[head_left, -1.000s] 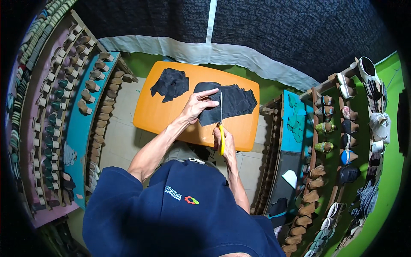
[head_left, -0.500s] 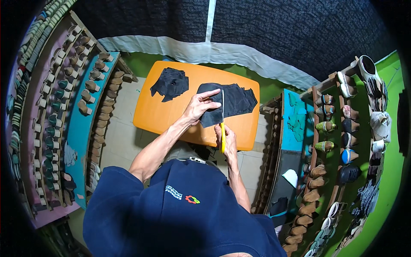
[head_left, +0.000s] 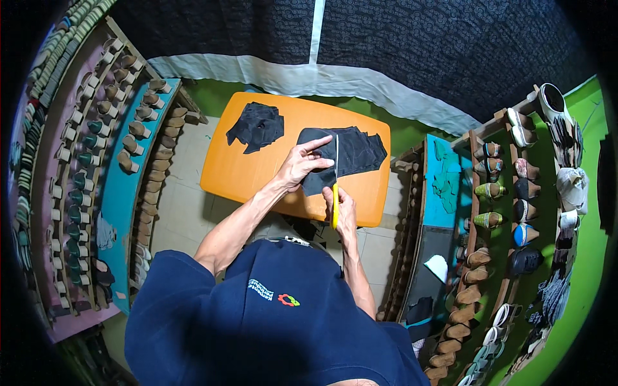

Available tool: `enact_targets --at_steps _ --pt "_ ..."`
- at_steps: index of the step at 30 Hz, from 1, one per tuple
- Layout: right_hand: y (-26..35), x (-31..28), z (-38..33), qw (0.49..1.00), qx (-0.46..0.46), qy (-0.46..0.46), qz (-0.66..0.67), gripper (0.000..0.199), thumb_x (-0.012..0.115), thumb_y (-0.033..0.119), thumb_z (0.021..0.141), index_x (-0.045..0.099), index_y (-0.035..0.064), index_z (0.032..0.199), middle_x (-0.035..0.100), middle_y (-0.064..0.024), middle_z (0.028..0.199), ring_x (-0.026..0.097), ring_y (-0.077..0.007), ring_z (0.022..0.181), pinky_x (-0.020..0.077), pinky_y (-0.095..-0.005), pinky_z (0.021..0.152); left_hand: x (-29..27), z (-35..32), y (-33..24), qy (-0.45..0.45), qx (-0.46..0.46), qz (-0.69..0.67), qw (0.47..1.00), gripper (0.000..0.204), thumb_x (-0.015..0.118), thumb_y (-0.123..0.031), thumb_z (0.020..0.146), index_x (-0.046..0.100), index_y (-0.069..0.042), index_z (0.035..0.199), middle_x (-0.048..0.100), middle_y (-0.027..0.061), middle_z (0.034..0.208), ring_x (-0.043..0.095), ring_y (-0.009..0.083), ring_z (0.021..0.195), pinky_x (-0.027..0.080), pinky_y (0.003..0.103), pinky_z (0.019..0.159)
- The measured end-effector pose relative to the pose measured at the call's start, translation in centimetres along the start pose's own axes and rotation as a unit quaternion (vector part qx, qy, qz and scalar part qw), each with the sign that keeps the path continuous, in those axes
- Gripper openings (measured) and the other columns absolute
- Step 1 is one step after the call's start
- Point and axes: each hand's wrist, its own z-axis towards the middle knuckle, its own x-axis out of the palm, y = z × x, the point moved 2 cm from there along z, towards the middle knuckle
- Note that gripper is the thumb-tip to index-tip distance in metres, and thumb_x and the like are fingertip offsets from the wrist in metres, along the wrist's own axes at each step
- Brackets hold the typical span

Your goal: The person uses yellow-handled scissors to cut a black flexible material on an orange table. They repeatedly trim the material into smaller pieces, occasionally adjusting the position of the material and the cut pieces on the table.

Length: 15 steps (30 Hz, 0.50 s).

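My left hand (head_left: 300,163) grips a dark, flat piece of cloth-like material (head_left: 313,184) over the right half of an orange table (head_left: 235,174). Its index finger stretches across the piece, with the thumb below. In my right hand (head_left: 347,211) are scissors (head_left: 335,204) with yellow handles, their blades pointing away from me and lying along the piece's right side. Whether the blades are parted is too small to tell. Behind and to the right lies more black material (head_left: 364,152). A separate heap of black pieces (head_left: 256,127) rests on the table's far left.
A rack of shoe lasts and heeled forms (head_left: 80,212) stands on the left, beside a blue-topped shelf (head_left: 119,193). Along the right are another blue-topped shelf (head_left: 441,183) and a wall rack of shoes (head_left: 489,219). A dark curtain (head_left: 399,58) hangs beyond the table.
The held piece has shifted slightly toward me, and the scissor blades have moved a little to the right. Both hands keep their grip; the heap on the left stays put.
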Motion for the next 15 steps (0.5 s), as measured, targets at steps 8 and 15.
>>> enact_targets --at_steps 8,15 --pt "0.2 0.1 0.1 0.999 -0.03 -0.023 -0.006 0.05 0.067 0.052 0.092 0.053 0.0083 0.073 0.043 0.003 0.051 0.044 -0.0082 0.042 0.0368 -0.0259 0.04 -0.6 -0.1 1.0 0.006 0.002 0.039 0.999 0.066 0.075 -0.002 0.082 0.052 -0.006 0.143 0.066 0.004 0.094 0.064 0.0091 0.081 0.052 0.023 0.078" --pt "0.5 0.1 -0.9 0.998 0.029 0.0 0.052 0.051 0.069 0.053 0.091 0.053 0.0095 0.069 0.044 0.0033 0.049 0.045 -0.0082 0.037 0.0367 -0.0247 0.036 -1.2 0.9 0.6 -0.039 -0.039 -0.052 0.997 0.046 0.072 -0.006 0.088 0.061 -0.004 0.132 0.07 0.004 0.102 0.068 0.01 0.086 0.057 0.026 0.077"
